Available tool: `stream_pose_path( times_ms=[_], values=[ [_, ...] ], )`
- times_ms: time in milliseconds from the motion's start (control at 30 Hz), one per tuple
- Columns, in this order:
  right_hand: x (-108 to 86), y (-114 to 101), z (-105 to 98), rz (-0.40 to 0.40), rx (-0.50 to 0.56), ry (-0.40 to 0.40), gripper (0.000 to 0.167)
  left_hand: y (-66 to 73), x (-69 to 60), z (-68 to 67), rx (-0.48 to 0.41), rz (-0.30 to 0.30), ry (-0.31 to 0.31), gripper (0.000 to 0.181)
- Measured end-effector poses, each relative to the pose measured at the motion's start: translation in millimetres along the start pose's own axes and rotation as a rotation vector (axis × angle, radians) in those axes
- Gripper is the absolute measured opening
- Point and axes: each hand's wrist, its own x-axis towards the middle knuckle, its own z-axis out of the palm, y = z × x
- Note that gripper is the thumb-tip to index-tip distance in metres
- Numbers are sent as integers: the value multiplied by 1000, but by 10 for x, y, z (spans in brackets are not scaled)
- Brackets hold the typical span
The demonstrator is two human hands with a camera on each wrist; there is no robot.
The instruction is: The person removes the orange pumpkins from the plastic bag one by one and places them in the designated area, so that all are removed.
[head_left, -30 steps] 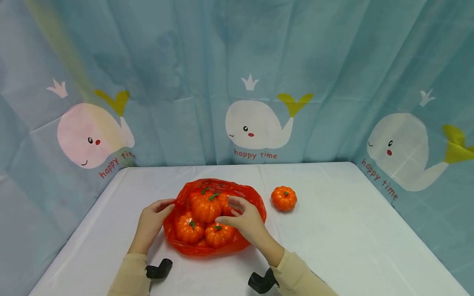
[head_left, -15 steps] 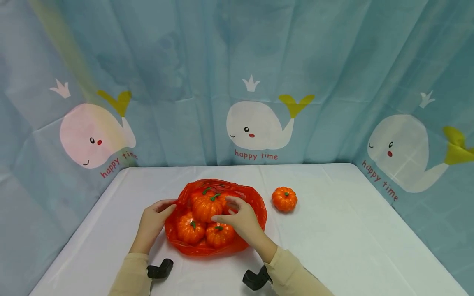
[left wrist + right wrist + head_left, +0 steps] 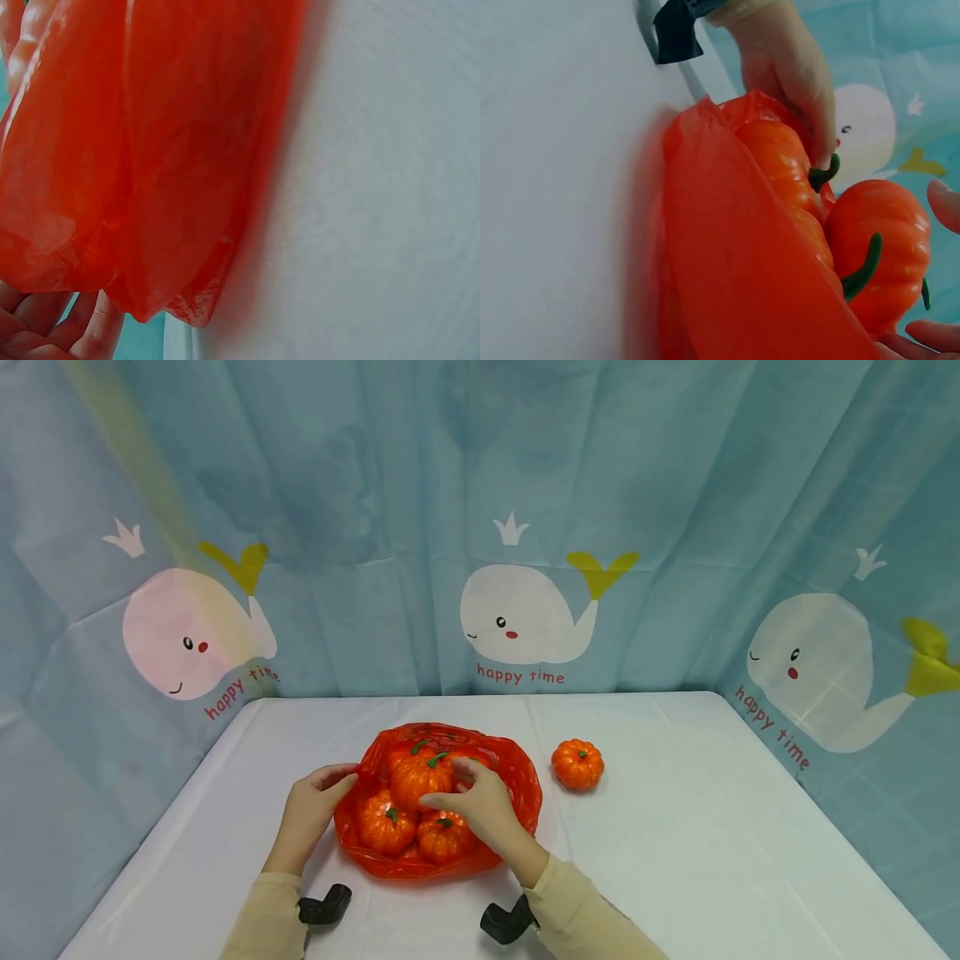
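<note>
A red plastic bag (image 3: 517, 777) with its mouth spread wide holds several small orange pumpkins with green stems. One pumpkin (image 3: 420, 781) sits on top of the others; a lower pumpkin (image 3: 386, 827) shows at the front left. My left hand (image 3: 313, 802) holds the bag's left rim between thumb and fingers; in the left wrist view, fingers (image 3: 97, 330) show at the bag's edge. My right hand (image 3: 483, 802) is over the bag, thumb and fingers spread beside the top pumpkin. In the right wrist view, a gap shows between its thumb (image 3: 945, 204) and that pumpkin (image 3: 877, 247).
Another orange pumpkin (image 3: 577, 765) sits on the white table (image 3: 697, 827), right of the bag. Black curved pieces (image 3: 326, 905) stick out from both wrists. A blue curtain (image 3: 390, 527) with printed whales hangs behind and at the sides.
My right hand has moved a little left, across to the top pumpkin, its thumb now in front of it. The left hand stays at the bag's rim.
</note>
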Motion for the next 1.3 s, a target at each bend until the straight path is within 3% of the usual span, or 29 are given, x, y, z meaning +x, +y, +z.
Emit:
stream_pose_path(
  times_ms=[467, 1000, 1300],
  values=[
    [87, 43, 113, -6, -29, 27, 87, -8, 12, 3, 12, 21, 10, 48],
    [99, 7, 200, -2, -126, 64, 85, -14, 23, 17, 13, 25, 17, 47],
    [102, 14, 215, -9, -125, 77, 82, -21, 25, 22, 3, 24, 10, 47]
  ],
)
